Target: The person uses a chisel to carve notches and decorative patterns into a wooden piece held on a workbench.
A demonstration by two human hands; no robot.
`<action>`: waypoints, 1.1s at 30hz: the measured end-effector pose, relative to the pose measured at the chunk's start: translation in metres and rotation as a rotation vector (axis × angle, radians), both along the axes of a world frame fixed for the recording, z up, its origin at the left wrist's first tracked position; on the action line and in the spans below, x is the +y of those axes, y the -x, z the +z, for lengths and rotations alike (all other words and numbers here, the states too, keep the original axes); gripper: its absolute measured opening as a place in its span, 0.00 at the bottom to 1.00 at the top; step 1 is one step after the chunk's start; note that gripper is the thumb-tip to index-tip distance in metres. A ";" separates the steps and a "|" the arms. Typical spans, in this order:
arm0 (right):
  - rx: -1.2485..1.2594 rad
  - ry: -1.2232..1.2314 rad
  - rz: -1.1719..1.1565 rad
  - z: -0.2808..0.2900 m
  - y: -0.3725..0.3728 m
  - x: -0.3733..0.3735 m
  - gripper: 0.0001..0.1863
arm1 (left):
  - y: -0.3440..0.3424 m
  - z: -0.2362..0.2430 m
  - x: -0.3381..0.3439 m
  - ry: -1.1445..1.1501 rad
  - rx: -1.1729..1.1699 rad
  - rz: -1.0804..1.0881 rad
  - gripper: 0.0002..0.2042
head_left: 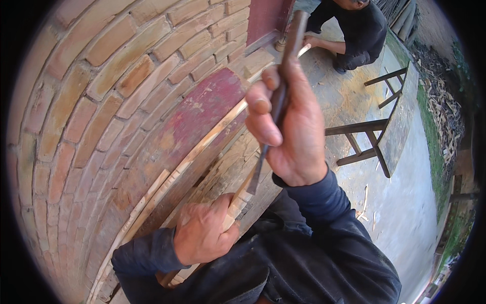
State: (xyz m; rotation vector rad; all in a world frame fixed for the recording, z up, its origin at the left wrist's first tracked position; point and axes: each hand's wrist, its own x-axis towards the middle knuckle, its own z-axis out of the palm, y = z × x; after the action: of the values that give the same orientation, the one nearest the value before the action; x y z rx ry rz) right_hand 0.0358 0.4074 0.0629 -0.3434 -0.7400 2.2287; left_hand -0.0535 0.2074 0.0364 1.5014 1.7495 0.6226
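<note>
My right hand (301,126) is closed around a chisel (279,104) with a long dark handle. The chisel stands nearly upright, its handle end high above my fingers and its flat metal blade pointing down. The blade's tip is right at a pale wooden strip (239,203); whether it touches or passes just in front, I cannot tell. My left hand (205,234) grips that strip below the blade, thumb along it. Part of the strip is hidden under my fingers. Notches or cut marks show on its face near the tip.
Long thin wood strips (185,163) lean along a worn red board (202,109) by the brick wall (121,86). Rough planks (238,162) lie beside me. A wooden bench (397,129) lies tipped over at right. Another person (362,33) crouches at the far end, touching a strip.
</note>
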 end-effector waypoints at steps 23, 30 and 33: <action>-0.071 0.049 0.147 -0.021 0.031 -0.008 0.25 | 0.020 0.000 -0.009 -0.030 0.130 -0.090 0.12; -0.034 0.089 0.187 -0.022 0.030 -0.003 0.26 | 0.021 -0.003 -0.010 -0.045 0.135 -0.095 0.13; -0.076 0.045 0.159 -0.021 0.032 -0.006 0.25 | 0.021 -0.002 -0.008 -0.009 0.135 -0.097 0.14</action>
State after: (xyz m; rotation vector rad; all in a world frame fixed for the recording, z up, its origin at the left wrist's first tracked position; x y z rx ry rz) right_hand 0.0034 0.4010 0.0421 -0.4052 -0.7827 2.3962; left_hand -0.0748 0.1991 0.0349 1.6567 1.7637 0.4905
